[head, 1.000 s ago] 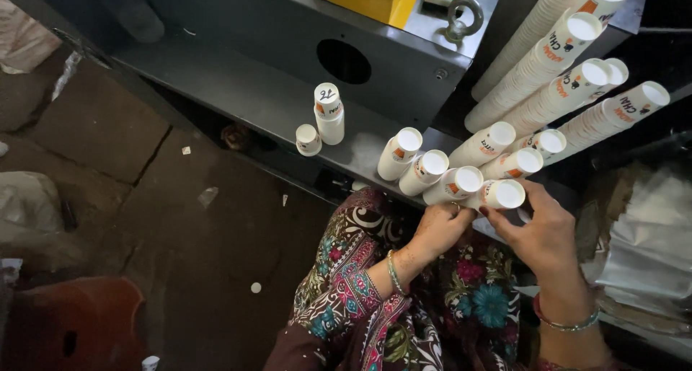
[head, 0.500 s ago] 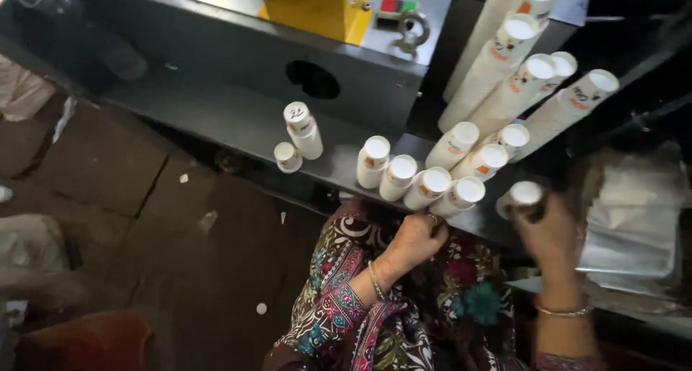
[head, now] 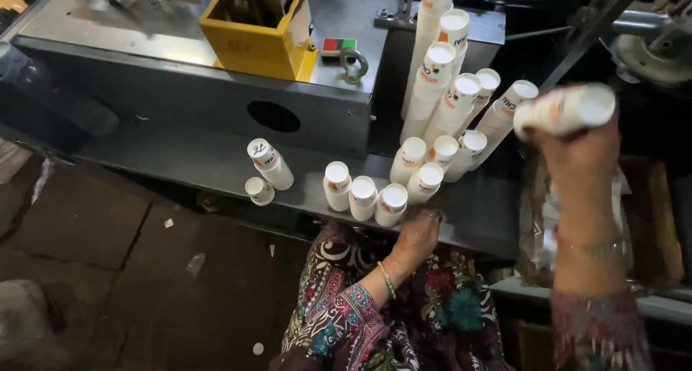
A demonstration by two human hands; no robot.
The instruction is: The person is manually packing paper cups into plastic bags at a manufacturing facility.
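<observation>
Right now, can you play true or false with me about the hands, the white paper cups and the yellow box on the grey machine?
1. The right hand holds a stack of white paper cups up in the air. True.
2. The left hand is lifting the yellow metal box. False: it rests low at the edge of the grey metal shelf, beside the standing cup stacks.
3. The tall leaning cup stacks stand right of the yellow box. True.
4. The round hole in the grey machine front is plugged with a cup. False: it is open and dark.
</observation>
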